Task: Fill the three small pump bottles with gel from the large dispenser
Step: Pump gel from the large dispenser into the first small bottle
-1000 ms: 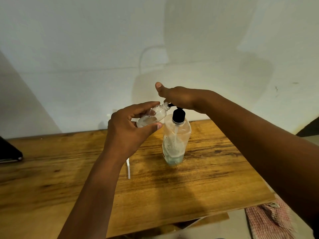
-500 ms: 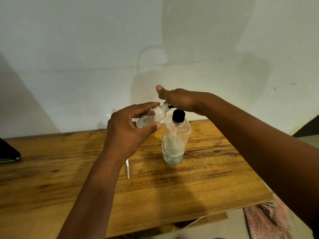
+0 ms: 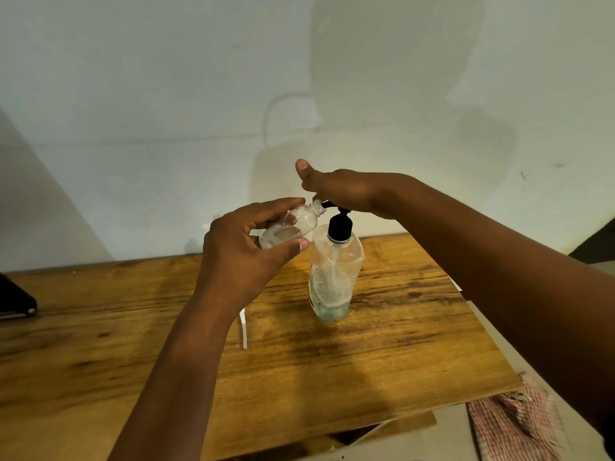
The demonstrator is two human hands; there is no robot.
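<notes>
Large gel dispenser [image 3: 334, 277]: a clear, creased plastic bottle with a black pump head [image 3: 339, 226], standing upright on the wooden worktop [image 3: 382, 354] toward its far edge. A little pale gel sits at the bottom; the walls are smeared and bubbled inside.

Right hand [image 3: 342, 191]: lies palm-down on top of the pump head, covering most of it, thumb raised away from the dispenser. The fingers lie hidden beneath the hand, so whether they curl round the pump cannot be told.

Small bottle [image 3: 289, 227]: clear, capless, tilted with its open neck up and touching the tip of the black spout of the dispenser. It is held in the air just beside the dispenser's shoulder, on the side away from the right forearm. A small amount of gel lies in its lower part.

Left hand [image 3: 243, 254]: clamped on the small bottle, fingers over its upper side and thumb pressed against its underside near the base.

White strip [image 3: 243, 327]: a thin pale piece lying flat on the worktop, near the dispenser's base on the left-hand side, partly hidden by the left wrist.

Dark object [image 3: 16, 301]: at the far left edge of the worktop, well apart from the dispenser; cut off by the frame.

Red-checked cloth [image 3: 512, 427]: below the worktop's near corner, beyond the dispenser on the right-forearm side.
</notes>
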